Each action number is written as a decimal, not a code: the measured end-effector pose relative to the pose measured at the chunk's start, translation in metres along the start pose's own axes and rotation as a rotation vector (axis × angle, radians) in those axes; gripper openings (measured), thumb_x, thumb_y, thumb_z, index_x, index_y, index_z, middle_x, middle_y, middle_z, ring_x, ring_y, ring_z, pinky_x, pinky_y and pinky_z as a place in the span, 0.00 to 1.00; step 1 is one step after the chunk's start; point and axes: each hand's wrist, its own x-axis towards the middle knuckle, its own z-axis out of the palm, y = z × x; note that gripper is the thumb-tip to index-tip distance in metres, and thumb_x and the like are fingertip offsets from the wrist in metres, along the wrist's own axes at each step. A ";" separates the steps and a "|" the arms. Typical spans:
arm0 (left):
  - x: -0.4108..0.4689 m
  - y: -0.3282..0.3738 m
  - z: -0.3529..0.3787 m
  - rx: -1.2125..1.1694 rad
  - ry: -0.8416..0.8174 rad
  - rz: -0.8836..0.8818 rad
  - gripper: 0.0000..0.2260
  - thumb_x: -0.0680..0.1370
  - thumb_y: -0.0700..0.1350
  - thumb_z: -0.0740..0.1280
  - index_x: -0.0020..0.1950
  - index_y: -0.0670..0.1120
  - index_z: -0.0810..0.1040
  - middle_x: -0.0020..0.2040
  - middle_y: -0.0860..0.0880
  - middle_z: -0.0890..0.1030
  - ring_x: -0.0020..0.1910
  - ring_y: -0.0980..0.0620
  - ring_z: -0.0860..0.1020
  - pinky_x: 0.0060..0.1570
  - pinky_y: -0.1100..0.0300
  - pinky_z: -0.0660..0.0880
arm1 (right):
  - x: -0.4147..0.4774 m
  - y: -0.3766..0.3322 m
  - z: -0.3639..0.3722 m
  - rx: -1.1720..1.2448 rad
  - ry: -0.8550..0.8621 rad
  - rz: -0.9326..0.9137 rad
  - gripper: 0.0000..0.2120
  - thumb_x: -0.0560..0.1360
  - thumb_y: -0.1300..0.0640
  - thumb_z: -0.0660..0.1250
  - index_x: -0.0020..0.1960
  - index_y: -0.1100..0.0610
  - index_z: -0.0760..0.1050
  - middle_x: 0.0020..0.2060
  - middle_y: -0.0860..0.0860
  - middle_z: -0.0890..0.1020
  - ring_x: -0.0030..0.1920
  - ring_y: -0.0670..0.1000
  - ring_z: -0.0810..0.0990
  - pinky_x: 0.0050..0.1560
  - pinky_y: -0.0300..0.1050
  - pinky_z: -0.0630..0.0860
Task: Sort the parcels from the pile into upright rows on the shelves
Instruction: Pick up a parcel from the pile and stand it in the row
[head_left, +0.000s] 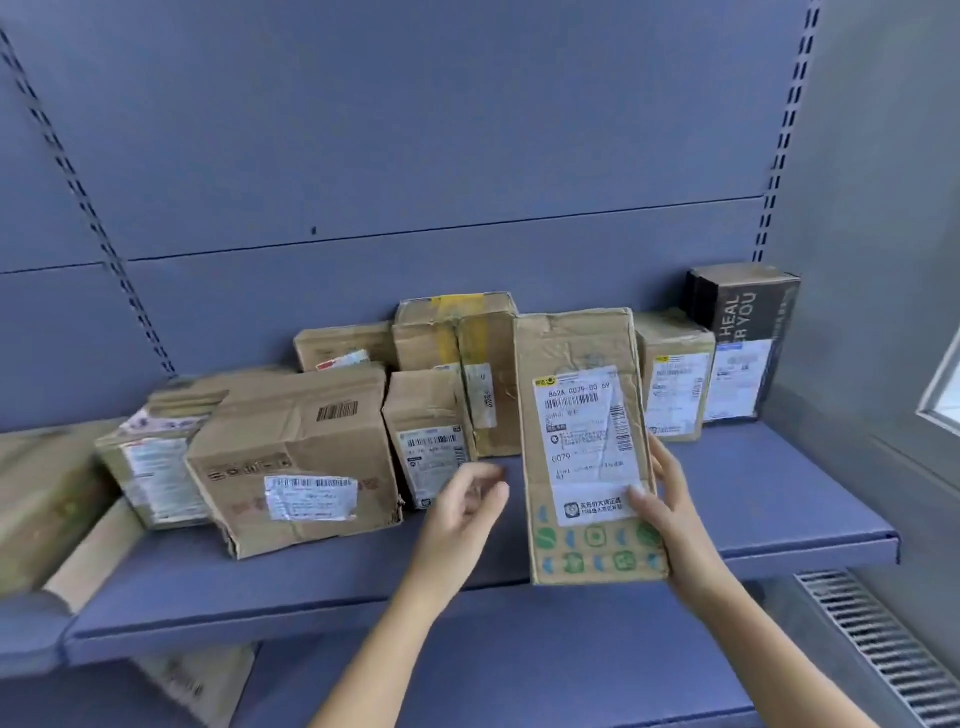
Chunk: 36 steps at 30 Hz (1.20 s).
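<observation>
My right hand (670, 514) grips the right edge of a tall brown parcel (587, 447) with a white label and green icons, thumb on its front, holding it upright above the blue shelf (727, 499). My left hand (465, 512) hovers just left of it, fingers loosely curled and blurred, holding nothing. Several cardboard parcels stand along the shelf: a wide box (296, 457), a small box (426, 436), a taped box (457, 358), a box (675, 374) and a black box (743, 338) at the far right.
The grey wall (857, 260) closes off the shelf's right end, with a window edge (945, 384) and a floor grille (883, 649) below. More parcels (41, 499) lean at the far left. A lower shelf (519, 670) lies beneath.
</observation>
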 end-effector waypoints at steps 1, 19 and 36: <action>0.000 0.001 -0.002 0.017 -0.015 0.006 0.17 0.71 0.61 0.65 0.54 0.53 0.76 0.53 0.55 0.81 0.51 0.57 0.78 0.55 0.61 0.73 | 0.002 0.003 0.005 -0.005 -0.015 0.012 0.55 0.52 0.31 0.77 0.74 0.39 0.58 0.71 0.47 0.68 0.62 0.50 0.79 0.56 0.54 0.78; 0.027 -0.029 -0.005 0.546 0.175 0.145 0.07 0.78 0.44 0.65 0.55 0.49 0.72 0.56 0.52 0.76 0.53 0.52 0.75 0.52 0.59 0.71 | 0.046 0.021 0.015 -0.246 -0.136 0.021 0.36 0.63 0.39 0.75 0.68 0.36 0.65 0.67 0.37 0.73 0.69 0.47 0.71 0.68 0.56 0.70; 0.090 0.010 -0.047 1.116 0.225 0.491 0.62 0.62 0.61 0.77 0.74 0.51 0.30 0.78 0.48 0.51 0.77 0.48 0.53 0.75 0.54 0.41 | 0.089 0.030 0.018 -0.419 -0.087 -0.009 0.38 0.65 0.40 0.76 0.72 0.45 0.66 0.65 0.42 0.77 0.64 0.46 0.75 0.65 0.52 0.74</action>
